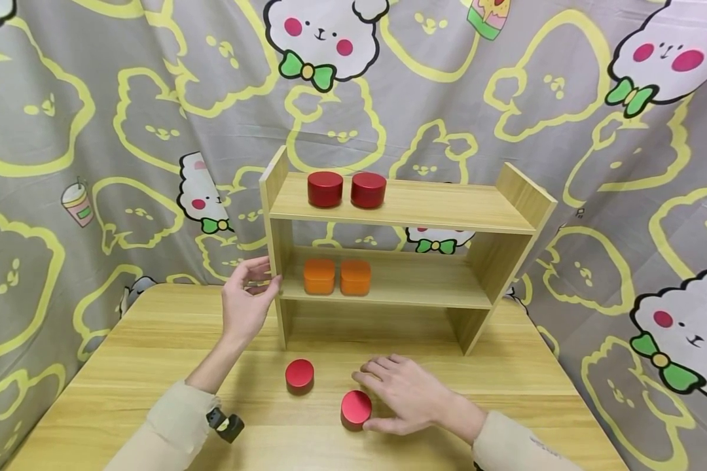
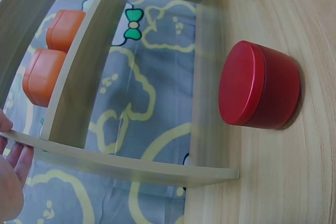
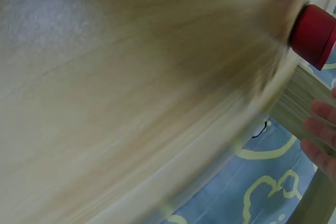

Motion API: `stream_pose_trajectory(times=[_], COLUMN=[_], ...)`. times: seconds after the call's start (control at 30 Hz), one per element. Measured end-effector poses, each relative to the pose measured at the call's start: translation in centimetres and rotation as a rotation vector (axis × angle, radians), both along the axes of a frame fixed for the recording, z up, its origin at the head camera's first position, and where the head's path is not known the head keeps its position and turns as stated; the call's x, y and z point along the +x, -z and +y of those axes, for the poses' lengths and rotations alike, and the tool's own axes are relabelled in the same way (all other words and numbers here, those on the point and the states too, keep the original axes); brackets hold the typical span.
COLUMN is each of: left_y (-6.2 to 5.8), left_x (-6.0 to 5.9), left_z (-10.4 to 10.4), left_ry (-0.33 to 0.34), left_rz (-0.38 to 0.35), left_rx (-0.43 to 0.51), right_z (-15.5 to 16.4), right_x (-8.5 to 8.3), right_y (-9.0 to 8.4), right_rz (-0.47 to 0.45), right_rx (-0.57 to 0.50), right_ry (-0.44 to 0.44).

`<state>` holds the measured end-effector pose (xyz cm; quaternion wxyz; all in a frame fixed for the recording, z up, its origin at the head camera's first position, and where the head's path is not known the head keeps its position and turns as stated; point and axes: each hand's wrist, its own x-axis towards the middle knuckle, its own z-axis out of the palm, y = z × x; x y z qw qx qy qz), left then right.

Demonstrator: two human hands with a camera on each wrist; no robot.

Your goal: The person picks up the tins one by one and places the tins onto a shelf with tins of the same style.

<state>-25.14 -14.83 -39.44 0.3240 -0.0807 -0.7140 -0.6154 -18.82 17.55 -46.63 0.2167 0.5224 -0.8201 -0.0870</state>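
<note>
A wooden shelf [image 1: 406, 206] stands on the table [image 1: 124, 366]. My left hand [image 1: 249, 297] holds its left side panel, thumb on the front edge; the left wrist view shows those fingers [image 2: 13, 169] against the panel [image 2: 131, 163]. Two red round tins sit on the table: one [image 1: 300, 375] in front of the shelf, also in the left wrist view [image 2: 260, 85], and one [image 1: 356, 409] nearer me. My right hand [image 1: 403, 396] lies beside the nearer tin with fingers stretched out and the thumb at its side. The right wrist view is blurred and shows a red tin [image 3: 314, 35].
Two dark red tins [image 1: 346, 189] stand on the top shelf and two orange tins [image 1: 337, 276] [image 2: 50, 56] on the middle shelf. The right parts of both shelves are bare. A patterned curtain [image 1: 94, 131] hangs behind and around the table.
</note>
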Motion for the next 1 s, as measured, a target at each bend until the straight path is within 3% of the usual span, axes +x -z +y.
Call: stream_pose_trajectory(times=[0.3,1.0], left_y=[-0.2,-0.3], left_x=[0.2,0.2], left_z=[0.0,-0.2], left_ry=[0.006,0.015], left_rz=[-0.007,-0.02], left_rx=[-0.004,-0.016], right_z=[-0.5,-1.5], right_x=[-0.3,-0.2], right_y=[0.9,1.5], right_rz=[-0.026,-0.042], right_rx=[0.065,0.069], right_ry=[0.016,-0.025])
